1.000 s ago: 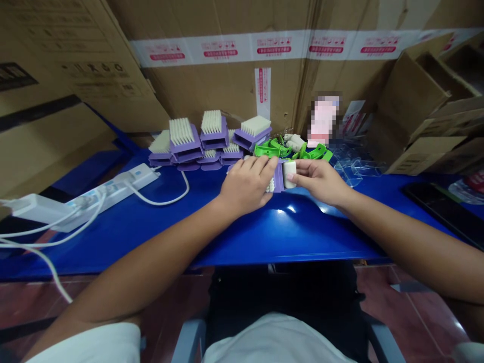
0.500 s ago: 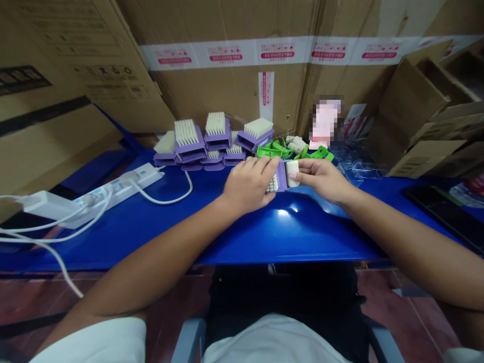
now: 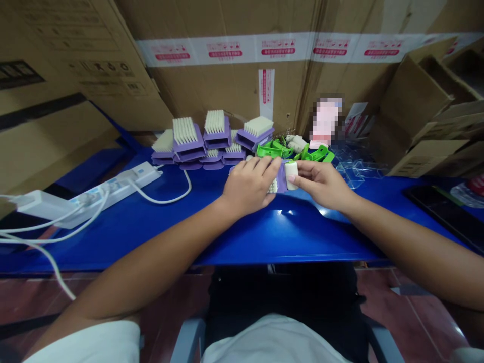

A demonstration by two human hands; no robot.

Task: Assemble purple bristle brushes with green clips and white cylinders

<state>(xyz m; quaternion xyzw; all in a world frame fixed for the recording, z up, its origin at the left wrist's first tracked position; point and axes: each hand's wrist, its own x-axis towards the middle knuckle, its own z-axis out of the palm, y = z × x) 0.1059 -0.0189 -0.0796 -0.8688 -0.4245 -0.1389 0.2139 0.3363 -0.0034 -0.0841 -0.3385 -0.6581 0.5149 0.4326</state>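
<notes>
My left hand point(image 3: 249, 184) is closed over a purple brush point(image 3: 281, 176) with cream bristles, which lies low over the blue table. Most of the brush is hidden under that palm and fingers. At its right end, my right hand point(image 3: 321, 182) pinches a cream, rounded block point(image 3: 291, 175) between thumb and fingers, close against the purple body. Whether the block sits partly inside the body I cannot tell. Just behind the hands lie bright green plastic parts point(image 3: 274, 149), with cream roller-like pieces point(image 3: 297, 143) beside them.
Several purple brushes point(image 3: 189, 146) are stacked at the back left. A white power strip point(image 3: 113, 194) with cables lies on the blue table point(image 3: 242, 237). Clear plastic pieces point(image 3: 353, 171) and a dark phone point(image 3: 444, 209) are at the right. Cardboard boxes point(image 3: 223, 80) stand behind.
The cream block has turned slightly in my right hand, showing a rounder side, and that hand has shifted a little. My left hand stays on the brush.
</notes>
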